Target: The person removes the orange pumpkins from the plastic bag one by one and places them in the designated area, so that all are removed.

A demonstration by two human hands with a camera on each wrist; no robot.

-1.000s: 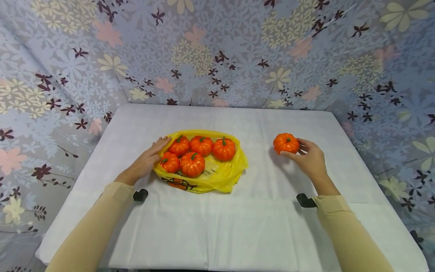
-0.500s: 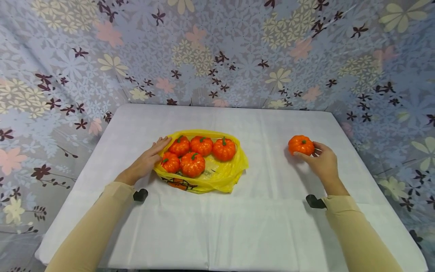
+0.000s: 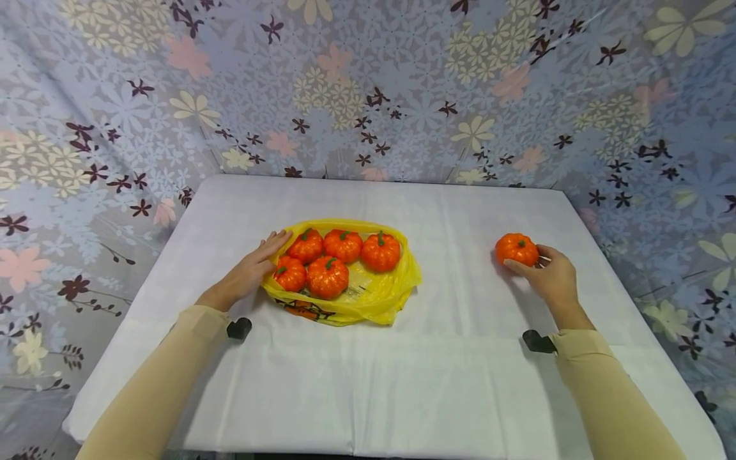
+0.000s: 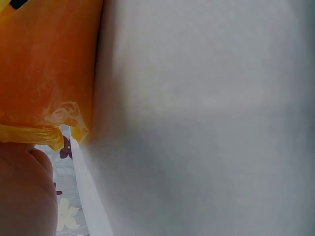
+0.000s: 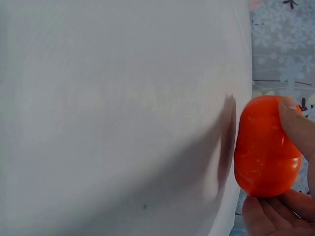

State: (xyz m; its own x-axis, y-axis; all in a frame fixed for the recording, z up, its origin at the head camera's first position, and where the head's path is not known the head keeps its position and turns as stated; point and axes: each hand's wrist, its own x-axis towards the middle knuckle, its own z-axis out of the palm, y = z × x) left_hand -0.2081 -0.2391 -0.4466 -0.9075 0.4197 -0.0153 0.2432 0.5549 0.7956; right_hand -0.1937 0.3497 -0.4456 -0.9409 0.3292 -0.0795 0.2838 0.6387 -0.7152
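Five pumpkins (image 3: 328,278) in a yellow bag (image 3: 368,311), one in the right hand (image 3: 554,275)

I saw a person's right hand gripping an orange pumpkin (image 3: 513,249), with the thumb on one side and the fingers on the other. It was over the right part of the white table (image 3: 448,396), well apart from the bag. I could not tell if its bottom touched the table. It had a green stem.

The left hand (image 3: 246,271) was not gripping anything. Its fingers were stretched out and rested against the left side of the yellow bag. The bag sat on the table with its wide mouth facing up. The five pumpkins inside were orange too, three in the back and two in front.

Both arms had tan sleeves (image 3: 152,390), with a small black thing (image 3: 239,328) by each cuff. Behind the table was a flowery sheet (image 3: 414,70).
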